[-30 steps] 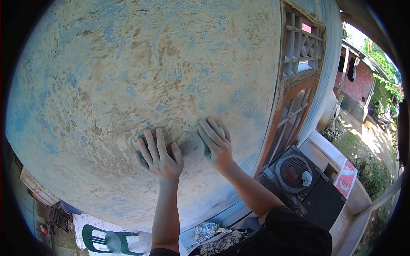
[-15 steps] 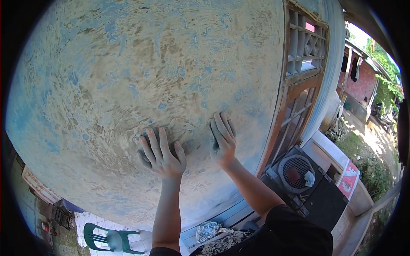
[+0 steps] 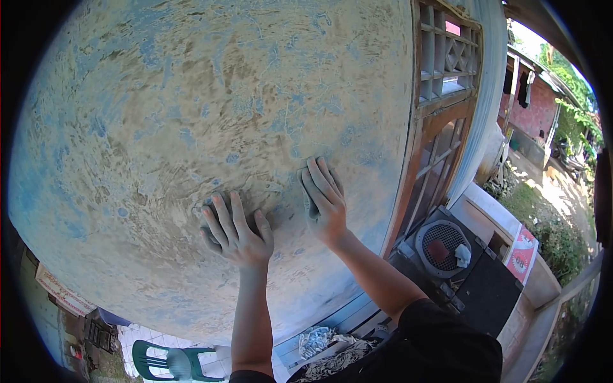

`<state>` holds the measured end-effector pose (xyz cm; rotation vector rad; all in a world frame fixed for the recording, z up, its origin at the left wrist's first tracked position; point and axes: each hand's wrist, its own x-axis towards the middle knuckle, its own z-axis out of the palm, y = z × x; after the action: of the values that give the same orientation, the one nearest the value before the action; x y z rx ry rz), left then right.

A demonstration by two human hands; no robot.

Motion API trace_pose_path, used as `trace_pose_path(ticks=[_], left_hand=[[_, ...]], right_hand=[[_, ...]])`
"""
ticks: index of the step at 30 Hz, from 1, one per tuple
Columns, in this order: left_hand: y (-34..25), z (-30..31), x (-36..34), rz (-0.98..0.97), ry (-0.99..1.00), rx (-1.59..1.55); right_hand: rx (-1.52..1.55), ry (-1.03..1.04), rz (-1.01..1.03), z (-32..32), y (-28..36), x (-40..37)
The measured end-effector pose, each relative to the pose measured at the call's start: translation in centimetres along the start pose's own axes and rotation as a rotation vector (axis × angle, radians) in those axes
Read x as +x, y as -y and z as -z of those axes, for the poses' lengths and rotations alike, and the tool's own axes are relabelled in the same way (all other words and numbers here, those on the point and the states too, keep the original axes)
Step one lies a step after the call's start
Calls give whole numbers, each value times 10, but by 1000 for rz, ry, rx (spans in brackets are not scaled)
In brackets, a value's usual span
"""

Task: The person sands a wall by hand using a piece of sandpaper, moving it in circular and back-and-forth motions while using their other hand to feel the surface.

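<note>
A large wall [image 3: 191, 108] with patchy blue paint under a rough grey-beige coating fills most of the view. My left hand [image 3: 239, 233] lies on it, fingers spread and pointing up, with grey residue on the skin. To its right and slightly higher, my right hand [image 3: 324, 201] also rests against the wall, fingers stretched and fairly close together, the thumb apart. Neither hand shows anything held. Around the left fingertips the coating looks darker and smeared.
Right of the wall stands a wooden-framed window [image 3: 440, 140] with a lattice vent above. Below it sits a black speaker box [image 3: 488, 297] with a round grille [image 3: 444, 249]. A green plastic chair [image 3: 150, 360] and bundled cloth [image 3: 316, 341] are low down. A plant [image 3: 552, 255] grows outside.
My right hand has slid slightly upward on the wall relative to my left hand. The camera view has shifted a little, so the wall and window appear further left.
</note>
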<state>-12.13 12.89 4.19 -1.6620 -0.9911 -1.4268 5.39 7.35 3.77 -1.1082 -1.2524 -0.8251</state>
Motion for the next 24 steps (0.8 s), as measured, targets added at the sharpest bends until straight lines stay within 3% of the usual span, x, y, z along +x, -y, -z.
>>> trace_pose_path(ticks=[4, 10, 14, 16, 20, 24], left_hand=[[1, -1, -1, -8, -15, -8], [1, -6, -3, 16, -19, -19], [1, -3, -4, 18, -10, -29], [1, -2, -2, 19, -7, -28], [1, -3, -3, -9, -18, -7], [1, -2, -2, -29, -34, 15]], right_hand=[[-58, 9, 61, 9, -22, 8], [-144, -165, -148, 4, -14, 26], [-30, -95, -82, -4, 6, 2], [32, 61, 15, -4, 7, -10], [-33, 24, 55, 6, -16, -6], [-100, -118, -161, 6, -20, 12]])
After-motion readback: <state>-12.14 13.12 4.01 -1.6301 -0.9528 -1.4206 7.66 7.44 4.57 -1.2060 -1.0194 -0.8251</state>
